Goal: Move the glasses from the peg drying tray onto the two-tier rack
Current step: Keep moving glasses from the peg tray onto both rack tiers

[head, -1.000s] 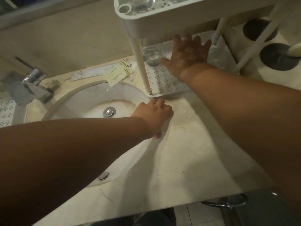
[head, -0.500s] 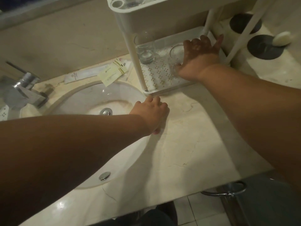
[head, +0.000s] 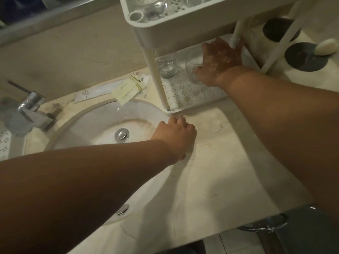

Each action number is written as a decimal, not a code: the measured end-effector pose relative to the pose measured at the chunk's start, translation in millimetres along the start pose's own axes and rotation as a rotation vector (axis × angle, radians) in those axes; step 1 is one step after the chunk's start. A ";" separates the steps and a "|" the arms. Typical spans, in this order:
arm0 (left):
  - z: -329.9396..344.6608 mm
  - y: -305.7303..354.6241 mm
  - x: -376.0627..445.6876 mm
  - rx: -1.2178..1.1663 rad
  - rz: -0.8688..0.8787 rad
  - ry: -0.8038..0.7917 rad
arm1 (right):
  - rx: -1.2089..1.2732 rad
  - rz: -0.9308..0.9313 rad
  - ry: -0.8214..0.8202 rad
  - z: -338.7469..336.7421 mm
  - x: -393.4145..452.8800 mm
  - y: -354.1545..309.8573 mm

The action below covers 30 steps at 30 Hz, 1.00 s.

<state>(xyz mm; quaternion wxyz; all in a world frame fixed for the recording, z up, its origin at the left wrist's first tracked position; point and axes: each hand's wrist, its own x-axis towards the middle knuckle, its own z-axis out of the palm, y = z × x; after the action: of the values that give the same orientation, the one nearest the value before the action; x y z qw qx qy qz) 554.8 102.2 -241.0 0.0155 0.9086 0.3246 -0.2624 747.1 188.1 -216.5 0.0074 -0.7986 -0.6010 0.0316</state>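
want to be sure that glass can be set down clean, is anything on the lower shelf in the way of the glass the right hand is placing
The right hand holds a glass on the rack's lower shelf. Another glass stands apart to its left, by the front post. The shelf under and nearer the camera looks bare; nothing visible blocks it.

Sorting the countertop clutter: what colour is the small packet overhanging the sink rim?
Pale yellow-green packet with gold stripes at one end; head view.
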 end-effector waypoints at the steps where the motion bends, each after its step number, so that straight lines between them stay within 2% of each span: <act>1: -0.8 2.0 2.0 0.027 -0.006 0.002 | 0.005 -0.001 0.003 -0.4 2.1 -1.1; 14: 1.7 0.7 7.1 0.038 0.007 0.037 | 0.144 0.027 0.114 -1.3 19.9 -16.8; 20: -0.3 0.9 8.5 0.033 0.010 0.044 | 0.133 0.046 0.203 11.3 33.6 -18.6; 30: 0.2 0.3 7.6 0.003 0.006 0.051 | 0.152 0.081 0.260 27.4 48.8 -18.0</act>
<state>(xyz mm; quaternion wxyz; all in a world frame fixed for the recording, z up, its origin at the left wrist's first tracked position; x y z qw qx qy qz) 559.9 106.4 -244.9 0.0066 0.9160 0.3216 -0.2399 741.6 239.3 -245.0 0.1441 -0.8167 -0.5582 -0.0266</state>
